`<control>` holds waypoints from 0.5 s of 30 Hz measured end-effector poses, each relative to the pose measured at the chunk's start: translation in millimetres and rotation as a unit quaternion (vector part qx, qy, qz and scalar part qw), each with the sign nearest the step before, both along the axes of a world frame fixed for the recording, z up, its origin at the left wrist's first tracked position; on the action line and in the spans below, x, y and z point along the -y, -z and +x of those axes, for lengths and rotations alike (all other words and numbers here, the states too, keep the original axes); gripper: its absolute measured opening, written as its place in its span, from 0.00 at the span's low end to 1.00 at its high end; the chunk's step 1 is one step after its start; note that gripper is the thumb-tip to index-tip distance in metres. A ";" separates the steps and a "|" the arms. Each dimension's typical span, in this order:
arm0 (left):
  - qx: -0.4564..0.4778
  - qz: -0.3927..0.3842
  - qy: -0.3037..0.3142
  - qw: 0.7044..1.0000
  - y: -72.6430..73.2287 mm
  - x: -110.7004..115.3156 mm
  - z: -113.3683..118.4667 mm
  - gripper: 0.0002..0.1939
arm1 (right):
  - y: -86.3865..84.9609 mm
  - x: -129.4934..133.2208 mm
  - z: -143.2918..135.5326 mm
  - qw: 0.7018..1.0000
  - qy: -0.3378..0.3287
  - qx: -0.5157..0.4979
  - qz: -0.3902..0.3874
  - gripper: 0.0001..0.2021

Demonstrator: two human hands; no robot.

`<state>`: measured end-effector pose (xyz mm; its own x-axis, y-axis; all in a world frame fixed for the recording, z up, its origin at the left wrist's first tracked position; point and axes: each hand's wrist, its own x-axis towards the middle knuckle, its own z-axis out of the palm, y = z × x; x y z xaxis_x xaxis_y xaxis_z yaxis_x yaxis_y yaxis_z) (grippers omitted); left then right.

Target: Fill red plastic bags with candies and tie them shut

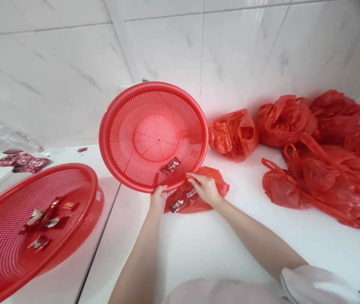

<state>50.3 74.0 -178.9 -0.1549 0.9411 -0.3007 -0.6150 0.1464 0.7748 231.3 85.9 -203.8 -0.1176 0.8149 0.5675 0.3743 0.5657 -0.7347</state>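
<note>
A red mesh plastic basket (154, 99) is tilted so its inside faces me, with a dark red wrapped packet (171, 165) lying low in it. Against its lower rim, my left hand (158, 200) is closed on the edge of a red plastic bag (219, 183); a red strip shows above its fingers. My right hand (207, 190) pinches the bag's edge near the right part of the rim. Between my hands, dark red packets (180, 204) show at the bag's mouth. How much of the basket's weight my left hand bears cannot be made out.
At the left, a second red basket (86, 177) holds several small wrapped packets (45, 219). Behind it are more packets (24, 161) and a clear plastic bottle (9, 134). Several filled red bags (287, 120) sit along the tiled wall (243, 55) and at the right.
</note>
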 end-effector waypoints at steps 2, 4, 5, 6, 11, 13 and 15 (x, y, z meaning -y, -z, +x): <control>-0.002 0.006 0.000 1.000 -0.4 0.6 0.6 0.16 | -1.0 0.8 2.7 1.000 0.014 0.008 -0.002 0.14; -0.004 0.004 0.011 1.000 -0.4 1.4 0.8 0.14 | -3.6 1.6 5.4 0.999 0.012 0.038 0.025 0.17; -0.004 -0.002 0.022 1.000 -0.1 1.8 0.8 0.14 | -5.0 2.3 5.9 0.996 -0.001 0.063 0.057 0.17; -0.004 -0.008 0.034 0.999 0.3 2.1 0.7 0.13 | -6.3 3.5 5.3 0.991 -0.025 0.094 0.097 0.16; -0.012 -0.003 0.036 0.999 4.1 1.5 0.1 0.12 | -7.1 17.4 -14.4 0.912 -0.231 0.274 0.199 0.26; -0.019 0.002 0.022 1.000 5.2 0.6 0.0 0.11 | -6.3 22.9 -22.7 0.903 -0.262 0.298 0.165 0.17; -0.023 0.008 0.007 1.000 5.4 0.1 0.1 0.13 | -6.3 25.2 -25.6 0.928 -0.261 0.246 0.104 0.12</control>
<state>50.4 73.9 -184.4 -0.1546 0.9481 -0.2779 -0.5768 0.1418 0.8045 205.6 60.7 -197.4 -0.7514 0.4538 0.4790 0.2710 0.8741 -0.4031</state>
